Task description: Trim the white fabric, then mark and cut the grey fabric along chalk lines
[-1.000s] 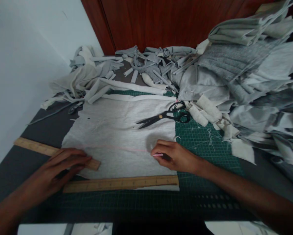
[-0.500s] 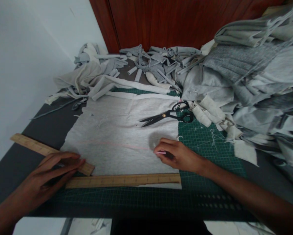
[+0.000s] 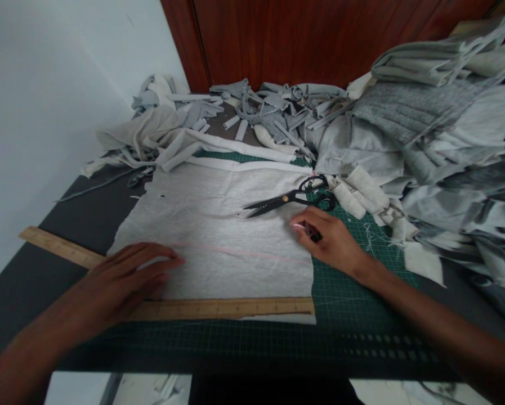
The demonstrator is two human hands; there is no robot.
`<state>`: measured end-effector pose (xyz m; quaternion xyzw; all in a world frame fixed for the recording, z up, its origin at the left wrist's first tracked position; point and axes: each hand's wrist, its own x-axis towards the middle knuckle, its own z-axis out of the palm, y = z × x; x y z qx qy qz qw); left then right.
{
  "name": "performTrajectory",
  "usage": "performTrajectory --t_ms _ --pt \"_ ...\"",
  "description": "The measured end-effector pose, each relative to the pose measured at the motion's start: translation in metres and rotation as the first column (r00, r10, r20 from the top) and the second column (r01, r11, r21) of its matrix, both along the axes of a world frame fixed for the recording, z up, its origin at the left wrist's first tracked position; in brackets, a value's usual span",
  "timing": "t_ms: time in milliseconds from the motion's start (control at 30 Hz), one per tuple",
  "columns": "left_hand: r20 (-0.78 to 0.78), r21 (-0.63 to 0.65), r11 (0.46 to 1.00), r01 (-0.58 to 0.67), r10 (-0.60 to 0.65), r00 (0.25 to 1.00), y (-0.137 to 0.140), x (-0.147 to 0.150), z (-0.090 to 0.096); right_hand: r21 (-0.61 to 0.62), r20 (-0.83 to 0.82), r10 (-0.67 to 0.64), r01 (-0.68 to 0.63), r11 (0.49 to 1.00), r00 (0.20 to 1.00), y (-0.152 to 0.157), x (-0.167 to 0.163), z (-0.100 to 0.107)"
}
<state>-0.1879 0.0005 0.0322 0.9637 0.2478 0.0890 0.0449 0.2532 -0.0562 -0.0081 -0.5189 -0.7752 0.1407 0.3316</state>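
Observation:
A light grey knit fabric piece (image 3: 218, 225) lies flat on the green cutting mat (image 3: 362, 304), with a pink line (image 3: 239, 252) drawn across it. My left hand (image 3: 129, 275), fingers stretched and slightly blurred, is over the fabric's lower left corner and hides parts of two wooden rulers. One ruler (image 3: 235, 308) runs along the fabric's near edge; the other ruler (image 3: 62, 246) slants off to the left. At the fabric's right edge, my right hand (image 3: 328, 239) pinches a thin piece of pink tailor's chalk (image 3: 298, 226). Black scissors (image 3: 284, 199) rest just beyond it, blades slightly parted.
Grey and white fabric scraps (image 3: 273, 109) are heaped along the back. A tall pile of folded grey fabric (image 3: 404, 112) stands on the right, with cut pieces (image 3: 362, 194) beside the scissors. A white wall (image 3: 45, 124) borders the left side.
My right hand has moved up and right with the chalk, and the pink line now reaches the fabric's right edge. My left hand has shifted right and up over the slanted ruler's end.

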Motion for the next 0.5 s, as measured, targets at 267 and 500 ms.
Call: performTrajectory --t_ms 267,500 --pt "0.036 -0.039 0.936 0.349 -0.348 0.937 -0.034 0.107 -0.016 -0.223 0.352 -0.085 0.172 0.96 0.932 0.016 0.073 0.029" --pt "0.061 -0.043 0.901 0.431 -0.429 0.901 -0.049 0.144 -0.024 -0.171 0.37 -0.105 0.179 0.969 0.923 0.024 0.103 0.038"
